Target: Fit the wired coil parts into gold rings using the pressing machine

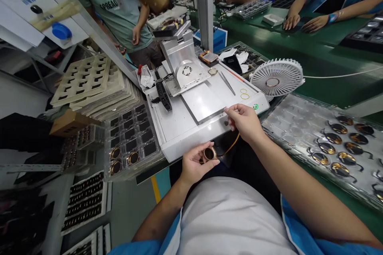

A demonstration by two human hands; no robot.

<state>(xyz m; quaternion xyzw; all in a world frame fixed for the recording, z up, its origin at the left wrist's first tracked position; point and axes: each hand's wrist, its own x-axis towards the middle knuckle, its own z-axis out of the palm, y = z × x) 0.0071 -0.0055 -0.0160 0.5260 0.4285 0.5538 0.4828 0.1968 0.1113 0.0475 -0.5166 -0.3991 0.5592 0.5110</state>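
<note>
My left hand (196, 163) is closed around a round gold watch case (210, 153) with a dark face, holding it low in front of the white machine base (179, 143). My right hand (243, 121) has its fingers pinched together at the front edge of the flat metal plate (206, 101); whatever they hold, if anything, is too small to make out. Between the two hands a thin orange strip (232, 146) curves up from beside the watch case. Beyond the right hand lie two thin yellow rings (244, 94) and a pair of tweezers (228, 83).
A white fan (277, 77) stands on the right, by a tray of round parts with dark tails (335, 139). To the left are a tray with gold cases (131, 135) and stacked beige trays (86, 79). A metal fixture (184, 63) rises behind the plate. Other people are nearby.
</note>
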